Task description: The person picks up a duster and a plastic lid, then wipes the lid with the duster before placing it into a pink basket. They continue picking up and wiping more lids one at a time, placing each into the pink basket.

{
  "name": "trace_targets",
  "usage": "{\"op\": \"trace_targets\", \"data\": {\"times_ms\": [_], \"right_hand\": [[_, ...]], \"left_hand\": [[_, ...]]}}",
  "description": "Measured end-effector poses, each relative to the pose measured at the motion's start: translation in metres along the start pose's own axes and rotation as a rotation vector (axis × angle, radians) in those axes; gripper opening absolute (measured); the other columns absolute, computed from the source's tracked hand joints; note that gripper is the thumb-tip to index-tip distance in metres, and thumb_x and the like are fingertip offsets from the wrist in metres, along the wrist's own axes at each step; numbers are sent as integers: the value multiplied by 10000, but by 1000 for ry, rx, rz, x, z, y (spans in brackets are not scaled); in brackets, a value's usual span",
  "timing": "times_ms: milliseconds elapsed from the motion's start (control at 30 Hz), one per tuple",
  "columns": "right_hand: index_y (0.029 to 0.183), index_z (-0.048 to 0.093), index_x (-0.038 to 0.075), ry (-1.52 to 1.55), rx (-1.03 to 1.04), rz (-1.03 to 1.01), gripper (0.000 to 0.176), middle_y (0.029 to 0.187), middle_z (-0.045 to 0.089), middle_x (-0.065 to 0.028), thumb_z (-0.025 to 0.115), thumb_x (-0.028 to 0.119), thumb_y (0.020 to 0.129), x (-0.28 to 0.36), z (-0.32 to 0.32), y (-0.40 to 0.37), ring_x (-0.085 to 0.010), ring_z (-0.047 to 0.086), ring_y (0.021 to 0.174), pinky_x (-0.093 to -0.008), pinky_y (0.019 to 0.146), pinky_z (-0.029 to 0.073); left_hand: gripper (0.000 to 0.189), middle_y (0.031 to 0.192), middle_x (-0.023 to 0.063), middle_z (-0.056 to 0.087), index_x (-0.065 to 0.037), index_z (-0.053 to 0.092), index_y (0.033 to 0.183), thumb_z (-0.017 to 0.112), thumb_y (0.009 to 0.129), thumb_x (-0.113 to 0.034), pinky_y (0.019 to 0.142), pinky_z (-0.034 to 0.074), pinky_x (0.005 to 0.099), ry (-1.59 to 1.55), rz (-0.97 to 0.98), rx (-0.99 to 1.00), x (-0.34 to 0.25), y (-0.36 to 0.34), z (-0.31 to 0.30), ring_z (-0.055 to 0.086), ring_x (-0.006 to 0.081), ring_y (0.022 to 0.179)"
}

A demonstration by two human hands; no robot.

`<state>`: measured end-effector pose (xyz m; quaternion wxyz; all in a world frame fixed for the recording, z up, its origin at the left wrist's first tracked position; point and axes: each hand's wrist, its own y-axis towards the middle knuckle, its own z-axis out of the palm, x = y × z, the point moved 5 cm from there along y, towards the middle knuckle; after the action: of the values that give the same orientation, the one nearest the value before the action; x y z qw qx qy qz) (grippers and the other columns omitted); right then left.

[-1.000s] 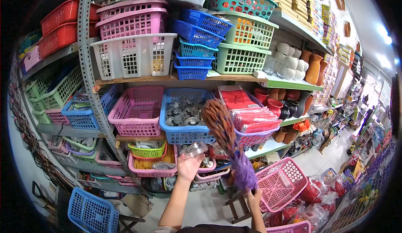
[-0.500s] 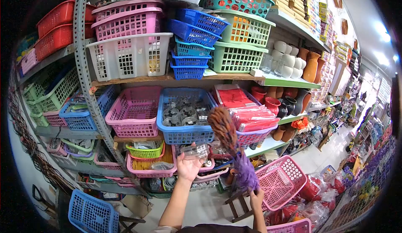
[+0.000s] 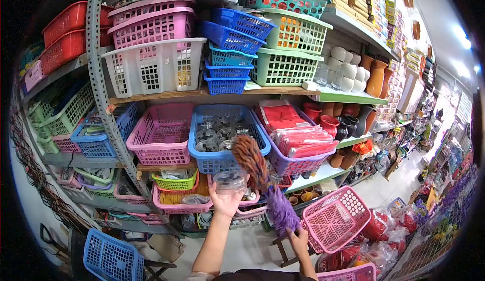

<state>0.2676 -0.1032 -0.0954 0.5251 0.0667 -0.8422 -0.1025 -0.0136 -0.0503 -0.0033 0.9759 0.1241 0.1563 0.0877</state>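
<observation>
My left hand (image 3: 227, 200) is closed round a clear round plastic container (image 3: 230, 182), held up in front of the shelf. In my right hand (image 3: 298, 237) is a fluffy duster (image 3: 258, 169), purple near the hand and brown-orange toward its tip. The duster slants up to the left, and its tip overlaps the blue basket (image 3: 219, 162) in this view. Several similar clear containers (image 3: 216, 138) with dark patterns lie inside that basket.
A pink basket (image 3: 160, 155) stands left of the blue one; a purple basket (image 3: 293, 167) with red packets stands right. More stacked baskets fill the upper shelf. Below right, a pink basket (image 3: 336, 220) sits beside red bagged goods (image 3: 376, 233).
The duster has swung left toward the clear container, and my right hand has shifted slightly left. My left hand has turned the container so its round face shows more.
</observation>
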Motion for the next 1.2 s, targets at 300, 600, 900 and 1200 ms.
{"op": "trace_targets", "data": {"times_ms": [300, 600, 900, 1200], "right_hand": [[955, 633, 30, -159, 59, -216, 273, 754, 618, -205, 601, 104, 694, 13, 4, -6, -346, 607, 634, -367, 595, 469], [994, 619, 37, -161, -26, -297, 312, 745, 615, -203, 611, 100, 688, 10, 15, -3, -349, 610, 641, -373, 595, 474], [978, 618, 13, -198, -56, -330, 286, 775, 623, -211, 594, 103, 708, 7, -5, -1, -344, 619, 670, -361, 613, 469], [1217, 462, 47, -497, -398, -55, 510, 764, 606, -209, 595, 116, 729, 34, -57, 59, -381, 582, 629, -440, 569, 440]], "left_hand": [[678, 1281, 177, 439, -79, 393, 1297, 470, 821, -556, 949, 401, 493, -161, 10, -95, 6, 9, -4, 415, 395, 1172], [709, 1228, 134, 487, -57, 422, 1258, 503, 794, -586, 948, 395, 458, -234, -29, -162, 4, 13, -13, 471, 337, 1120], [640, 1274, 126, 478, -58, 417, 1280, 466, 827, -508, 976, 361, 539, -115, -44, -12, 2, 12, 5, 453, 336, 1165], [523, 1209, 205, 514, 18, 442, 1225, 529, 717, -70, 963, 416, 512, 181, -167, -122, 2, 12, -29, 502, 416, 1104]]}}
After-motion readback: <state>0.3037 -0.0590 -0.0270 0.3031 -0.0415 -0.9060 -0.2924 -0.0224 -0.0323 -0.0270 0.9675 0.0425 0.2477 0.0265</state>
